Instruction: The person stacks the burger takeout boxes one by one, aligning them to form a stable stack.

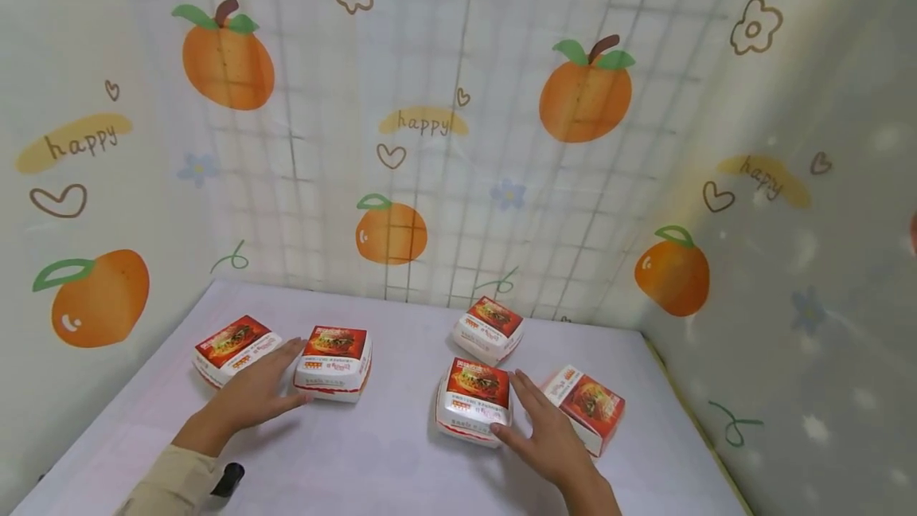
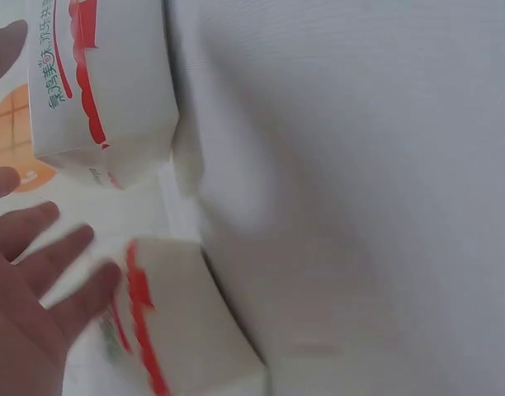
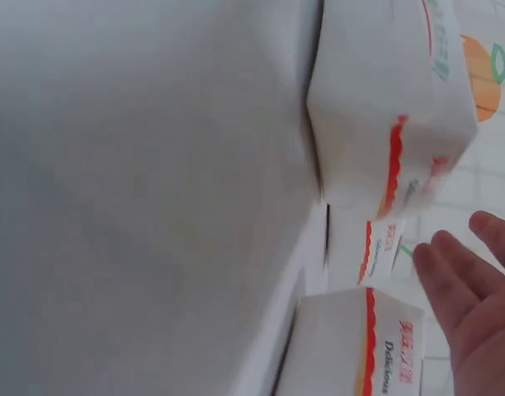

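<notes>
My left hand (image 1: pixel 251 395) is over the table between two burger boxes, its fingers extended. The fingertips and thumb come right at the left side of an upright burger box (image 1: pixel 333 365) with a red picture lid. The same hand partly covers the tilted far-left burger box (image 1: pixel 232 345). On the other side, my right hand (image 1: pixel 550 438) has its fingers and thumb spread at the right side of the front burger box (image 1: pixel 473 400). In the right wrist view, its fingers (image 3: pixel 450 285) are straight beside the white boxes.
Behind the front box stands another burger box (image 1: pixel 490 330). One more burger box (image 1: pixel 593 411) lies turned at the right, partly behind my right hand. A small black object (image 1: pixel 228 480) is beside my left sleeve. A printed curtain (image 1: pixel 322 142) surrounds the white table (image 1: pixel 401 460).
</notes>
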`<state>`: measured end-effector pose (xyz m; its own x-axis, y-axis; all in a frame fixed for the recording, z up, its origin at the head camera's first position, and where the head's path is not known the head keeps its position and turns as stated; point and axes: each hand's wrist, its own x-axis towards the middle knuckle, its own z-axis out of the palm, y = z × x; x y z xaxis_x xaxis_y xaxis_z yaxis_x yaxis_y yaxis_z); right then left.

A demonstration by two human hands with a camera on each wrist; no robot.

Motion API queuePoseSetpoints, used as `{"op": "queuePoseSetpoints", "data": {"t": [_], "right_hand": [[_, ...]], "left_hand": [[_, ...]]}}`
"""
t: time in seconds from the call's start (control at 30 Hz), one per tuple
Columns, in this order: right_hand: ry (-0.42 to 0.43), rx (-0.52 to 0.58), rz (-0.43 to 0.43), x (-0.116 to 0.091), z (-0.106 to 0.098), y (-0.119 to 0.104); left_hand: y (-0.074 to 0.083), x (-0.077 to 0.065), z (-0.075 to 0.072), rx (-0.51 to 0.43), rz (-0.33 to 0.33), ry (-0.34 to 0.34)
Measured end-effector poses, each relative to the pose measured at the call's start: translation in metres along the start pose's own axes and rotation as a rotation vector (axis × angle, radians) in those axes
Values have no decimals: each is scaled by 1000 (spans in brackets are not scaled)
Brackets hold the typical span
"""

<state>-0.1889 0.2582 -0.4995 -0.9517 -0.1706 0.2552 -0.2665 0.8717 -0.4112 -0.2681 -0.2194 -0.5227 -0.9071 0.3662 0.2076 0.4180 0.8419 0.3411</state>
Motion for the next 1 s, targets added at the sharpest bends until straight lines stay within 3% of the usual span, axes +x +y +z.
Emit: {"op": "queuePoseSetpoints", "data": {"t": [0.3, 0.5, 0.77, 1.0], "right_hand": [[-78, 176, 98, 16, 12, 1], [-125, 163, 147, 20, 22, 6], [-111, 223, 75, 20, 29, 4], [-158, 163, 74, 23, 34, 7]], "left_hand": [[5, 21, -5, 0, -58, -76], [3, 27, -4, -93, -93, -85], [-8, 37, 6, -196, -185, -123], [-12, 44, 17, -254, -170, -162]]}}
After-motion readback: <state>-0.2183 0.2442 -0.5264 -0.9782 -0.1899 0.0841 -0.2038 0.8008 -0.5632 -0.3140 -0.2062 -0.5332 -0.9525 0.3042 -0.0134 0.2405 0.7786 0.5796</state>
